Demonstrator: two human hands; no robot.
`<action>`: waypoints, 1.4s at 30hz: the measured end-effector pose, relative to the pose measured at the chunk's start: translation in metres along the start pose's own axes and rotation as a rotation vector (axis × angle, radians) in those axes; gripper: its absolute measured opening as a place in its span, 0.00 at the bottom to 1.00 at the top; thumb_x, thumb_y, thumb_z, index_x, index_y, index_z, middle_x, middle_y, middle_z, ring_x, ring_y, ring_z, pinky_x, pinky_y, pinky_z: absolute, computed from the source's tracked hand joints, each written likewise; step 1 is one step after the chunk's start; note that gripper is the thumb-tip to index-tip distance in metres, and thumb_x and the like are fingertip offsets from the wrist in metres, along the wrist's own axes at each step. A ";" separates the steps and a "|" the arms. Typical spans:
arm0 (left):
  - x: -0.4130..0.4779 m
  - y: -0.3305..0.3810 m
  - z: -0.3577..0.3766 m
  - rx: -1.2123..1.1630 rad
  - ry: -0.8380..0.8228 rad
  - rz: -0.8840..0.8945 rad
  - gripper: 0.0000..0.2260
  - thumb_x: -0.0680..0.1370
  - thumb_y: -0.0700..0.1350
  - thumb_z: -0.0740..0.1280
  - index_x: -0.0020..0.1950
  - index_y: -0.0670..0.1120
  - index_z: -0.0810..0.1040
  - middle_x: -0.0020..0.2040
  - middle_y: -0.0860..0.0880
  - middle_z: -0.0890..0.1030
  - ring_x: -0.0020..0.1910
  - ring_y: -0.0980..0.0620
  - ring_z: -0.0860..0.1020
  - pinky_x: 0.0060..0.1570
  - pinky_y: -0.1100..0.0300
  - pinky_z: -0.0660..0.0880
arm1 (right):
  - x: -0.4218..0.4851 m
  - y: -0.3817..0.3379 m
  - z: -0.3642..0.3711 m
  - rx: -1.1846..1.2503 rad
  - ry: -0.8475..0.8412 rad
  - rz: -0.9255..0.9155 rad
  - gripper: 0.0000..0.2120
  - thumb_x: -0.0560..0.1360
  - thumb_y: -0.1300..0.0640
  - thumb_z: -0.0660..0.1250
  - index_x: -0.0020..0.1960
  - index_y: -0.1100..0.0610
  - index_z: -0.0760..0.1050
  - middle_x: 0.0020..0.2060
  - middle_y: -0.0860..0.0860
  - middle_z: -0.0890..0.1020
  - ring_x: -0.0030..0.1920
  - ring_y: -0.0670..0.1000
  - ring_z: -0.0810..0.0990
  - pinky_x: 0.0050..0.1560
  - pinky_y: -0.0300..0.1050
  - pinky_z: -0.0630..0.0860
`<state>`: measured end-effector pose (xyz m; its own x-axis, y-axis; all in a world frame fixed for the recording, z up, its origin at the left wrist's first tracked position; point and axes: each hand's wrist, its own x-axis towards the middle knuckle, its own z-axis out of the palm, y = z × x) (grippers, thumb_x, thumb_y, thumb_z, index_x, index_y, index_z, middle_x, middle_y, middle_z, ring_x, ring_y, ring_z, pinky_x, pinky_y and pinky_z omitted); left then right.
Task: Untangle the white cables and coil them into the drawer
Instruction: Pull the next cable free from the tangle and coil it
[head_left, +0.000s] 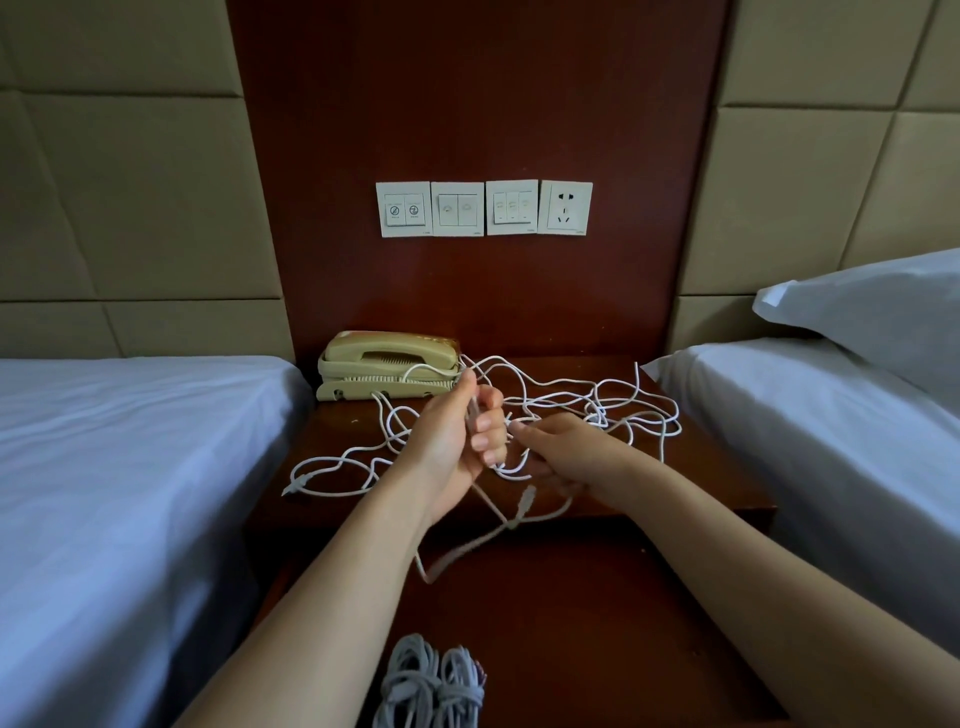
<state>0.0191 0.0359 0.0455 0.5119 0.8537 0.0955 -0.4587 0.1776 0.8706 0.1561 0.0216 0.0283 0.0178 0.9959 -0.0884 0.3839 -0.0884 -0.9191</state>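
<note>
A tangle of thin white cables (613, 410) sprawls over the dark wooden nightstand (701, 483), with one end and its plug (297, 486) trailing at the left. My left hand (457, 441) is raised above the top, fingers curled round a strand that hangs down in a loop (452, 556) over the open drawer (597, 623). Just to the right, my right hand (556, 452) grips several strands at the tangle's middle. Two coiled bundles of white cable (431, 686) lie in the drawer at the bottom of view.
A beige telephone (387, 366) stands at the nightstand's back left, touching the cables. White switches and a socket (483, 208) sit on the wood panel above. Beds with white sheets flank the nightstand, left (130, 467) and right (831, 441), with a pillow (872, 306).
</note>
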 end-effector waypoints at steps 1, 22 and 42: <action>0.001 0.000 -0.001 -0.013 0.016 0.004 0.21 0.83 0.51 0.48 0.36 0.43 0.67 0.22 0.53 0.63 0.18 0.59 0.60 0.20 0.67 0.60 | 0.000 0.000 0.000 -0.021 -0.005 0.003 0.21 0.82 0.50 0.55 0.34 0.58 0.71 0.23 0.50 0.65 0.17 0.44 0.59 0.19 0.31 0.55; 0.011 -0.003 -0.002 0.505 0.230 0.108 0.19 0.82 0.43 0.51 0.32 0.43 0.69 0.21 0.50 0.71 0.20 0.52 0.70 0.23 0.66 0.64 | -0.042 -0.050 -0.013 -0.482 -0.022 -0.507 0.17 0.78 0.55 0.62 0.33 0.54 0.81 0.23 0.53 0.64 0.25 0.49 0.61 0.27 0.40 0.58; -0.014 0.007 0.018 0.175 -0.240 -0.180 0.24 0.82 0.56 0.47 0.31 0.45 0.63 0.20 0.55 0.58 0.16 0.61 0.55 0.16 0.69 0.53 | -0.016 -0.026 -0.022 -0.170 0.258 -0.449 0.20 0.77 0.51 0.64 0.29 0.57 0.67 0.23 0.47 0.62 0.24 0.43 0.58 0.26 0.38 0.55</action>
<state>0.0217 0.0164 0.0587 0.7388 0.6735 0.0253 -0.2246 0.2107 0.9514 0.1664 0.0079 0.0625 0.0350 0.9090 0.4153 0.5495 0.3296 -0.7677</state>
